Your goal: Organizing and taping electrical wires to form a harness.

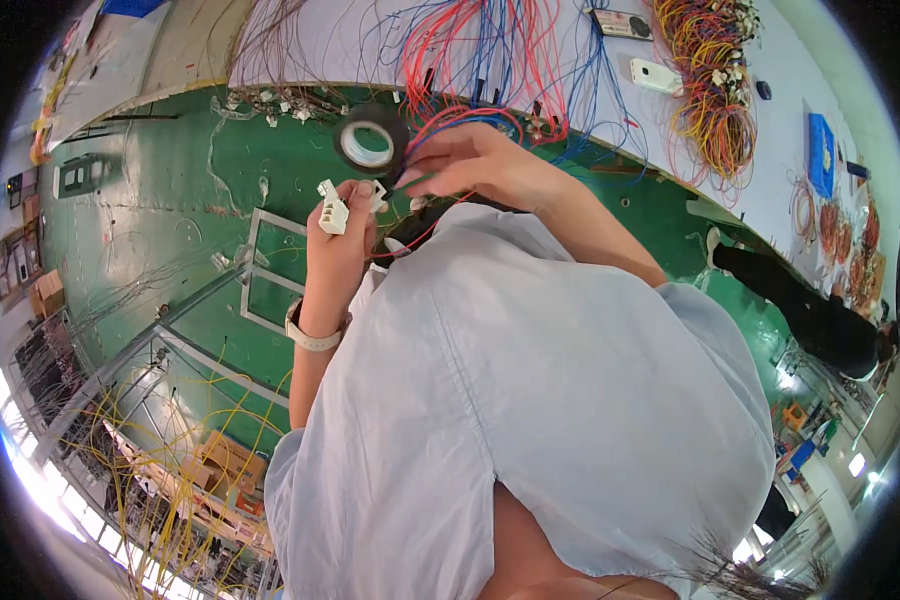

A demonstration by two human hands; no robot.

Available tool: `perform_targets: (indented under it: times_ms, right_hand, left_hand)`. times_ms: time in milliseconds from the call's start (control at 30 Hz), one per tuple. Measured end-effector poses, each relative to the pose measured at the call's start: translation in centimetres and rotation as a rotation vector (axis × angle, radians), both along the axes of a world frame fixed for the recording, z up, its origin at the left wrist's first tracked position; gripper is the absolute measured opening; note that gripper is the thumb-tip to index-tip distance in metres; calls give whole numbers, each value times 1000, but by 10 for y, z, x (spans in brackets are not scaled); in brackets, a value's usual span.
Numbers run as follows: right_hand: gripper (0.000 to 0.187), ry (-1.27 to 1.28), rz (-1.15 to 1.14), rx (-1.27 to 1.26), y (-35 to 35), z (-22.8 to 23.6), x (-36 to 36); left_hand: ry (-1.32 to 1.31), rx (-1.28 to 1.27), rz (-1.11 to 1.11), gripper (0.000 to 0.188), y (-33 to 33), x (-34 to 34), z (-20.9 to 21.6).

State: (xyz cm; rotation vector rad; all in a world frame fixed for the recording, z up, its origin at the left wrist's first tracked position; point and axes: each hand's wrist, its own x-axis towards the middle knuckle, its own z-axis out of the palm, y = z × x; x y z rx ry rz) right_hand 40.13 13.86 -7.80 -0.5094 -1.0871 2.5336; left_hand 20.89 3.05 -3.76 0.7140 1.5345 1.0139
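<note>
My left hand (337, 258), with a white watch strap (314, 341) at the wrist, is closed around white plastic connectors (333, 214) that stick out past its thumb. Just above it is a roll of black tape (398, 128) with a pale core. The fingers of my right hand (485, 168) are bent against the roll's right edge, and a dark strip runs near the fingertips. Thin red wires (410, 246) pass below the two hands. Part of them is hidden by my shirt.
Ahead stands a white table (340, 50) with red and blue wires (485, 45) trailing over its edge. Bundled orange and yellow wires (715, 125) and a blue tray (821, 155) lie to its right. A metal frame (252, 268) and yellow wires (150, 465) are at left. Someone's dark-clothed leg (795, 300) shows at right.
</note>
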Motion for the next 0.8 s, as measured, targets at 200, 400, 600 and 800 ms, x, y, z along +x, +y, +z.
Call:
perform_targets:
  times_ms: [200, 400, 600, 800]
  right_hand:
    - [48, 196, -50, -194, -8, 23, 0]
    - [41, -254, -73, 196, -8, 24, 2]
    - [49, -271, -182, 457, -17, 24, -3]
    - [50, -257, -162, 438, -27, 25, -5]
  left_hand:
    - [226, 103, -80, 28, 3, 5, 5]
    - [458, 257, -55, 20, 4, -1, 6]
    - [415, 247, -208, 11, 10, 6, 17]
    - [327, 172, -332, 15, 11, 2, 6]
